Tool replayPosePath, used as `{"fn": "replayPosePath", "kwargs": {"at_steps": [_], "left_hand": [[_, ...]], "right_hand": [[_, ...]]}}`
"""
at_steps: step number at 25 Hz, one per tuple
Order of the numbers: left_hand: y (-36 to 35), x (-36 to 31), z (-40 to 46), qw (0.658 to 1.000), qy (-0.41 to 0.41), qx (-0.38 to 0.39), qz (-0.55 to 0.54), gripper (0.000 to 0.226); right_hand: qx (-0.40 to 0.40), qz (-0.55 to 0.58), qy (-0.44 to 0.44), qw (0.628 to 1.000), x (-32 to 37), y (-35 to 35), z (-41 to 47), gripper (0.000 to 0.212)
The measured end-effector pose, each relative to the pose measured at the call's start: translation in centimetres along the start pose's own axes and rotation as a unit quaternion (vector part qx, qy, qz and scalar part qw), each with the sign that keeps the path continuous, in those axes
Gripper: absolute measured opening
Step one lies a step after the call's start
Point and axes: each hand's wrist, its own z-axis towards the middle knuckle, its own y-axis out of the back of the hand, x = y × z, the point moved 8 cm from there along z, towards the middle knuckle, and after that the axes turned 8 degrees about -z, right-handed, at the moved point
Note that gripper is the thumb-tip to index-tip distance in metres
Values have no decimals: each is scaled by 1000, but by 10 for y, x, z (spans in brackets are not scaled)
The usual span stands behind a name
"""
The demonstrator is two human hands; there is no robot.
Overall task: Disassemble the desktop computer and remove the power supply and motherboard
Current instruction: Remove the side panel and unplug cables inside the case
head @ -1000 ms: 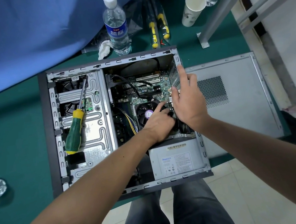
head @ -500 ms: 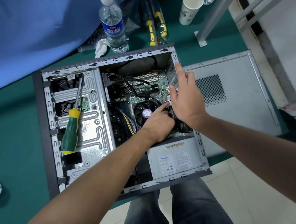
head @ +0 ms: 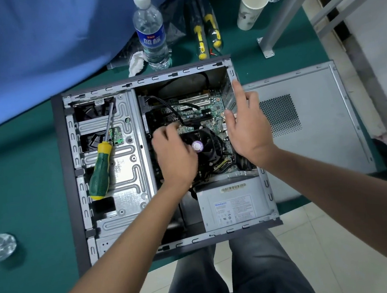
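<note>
Moved: our left hand (head: 176,157) has slid off the right side of the CPU fan (head: 203,146) to its left edge; our right hand (head: 247,127) has kept its place at the case's rear wall.
Left grip: fingers curled down over the left side of the fan and the motherboard (head: 198,112); we cannot tell whether they pinch anything, as the fingertips are hidden.
Right grip: spread and relaxed, forefinger straight along the rear wall of the computer case (head: 101,87), thumb down by the board's right edge, holding nothing we can see.
Motherboard: lies flat in the floor of the open case, in the upper right part, with black cables (head: 172,108) running across it.
Power supply: the grey power supply (head: 233,204) sits in the near right corner of the case, label upward, just below the fan.
Drive cage: the metal drive cage (head: 128,166) fills the left half of the case; a green and yellow screwdriver (head: 102,164) lies on it, tip pointing away from us.
Side panel: the removed side panel (head: 315,120) lies flat on the green worktop (head: 26,186), just beside the case on the right.
Worktop, far side: a water bottle (head: 150,32), a crumpled tissue (head: 136,62), two bagged screwdrivers (head: 205,31) and a paper cup (head: 252,6).
</note>
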Motion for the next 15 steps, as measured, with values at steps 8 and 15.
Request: {"fn": "replayPosePath", "kwargs": {"at_steps": [8,15], "left_hand": [[1,43,-12,949,247,-22,-194,47],[-6,-11,-25,979,-24,62,191,32]], "right_hand": [[2,4,3,1000,0,-2,1,61],[1,3,2,1000,-1,-2,1,62]]}}
